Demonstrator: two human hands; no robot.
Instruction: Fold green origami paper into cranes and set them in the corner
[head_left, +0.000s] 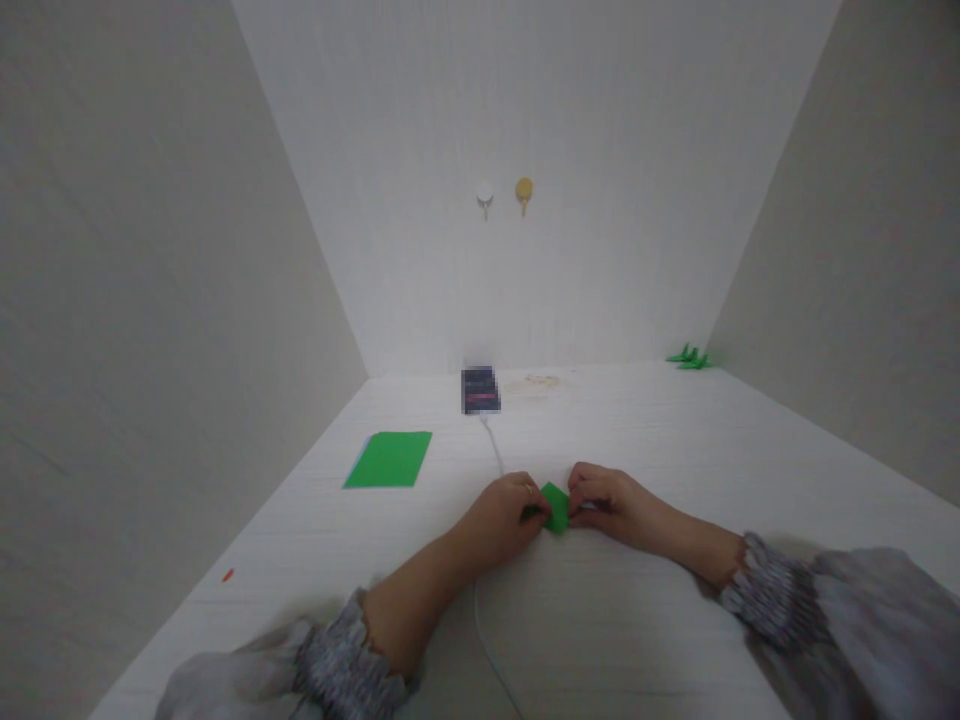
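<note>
A small folded piece of green paper lies on the white table between my two hands. My left hand pinches its left side with curled fingers. My right hand grips its right side, fingers closed. Both forearms in patterned grey sleeves rest on the table.
A flat stack of green paper sheets lies to the left. A blurred dark phone stands at the back with a white cable running towards me. Folded green paper figures sit in the far right corner. Two wall hooks hang above.
</note>
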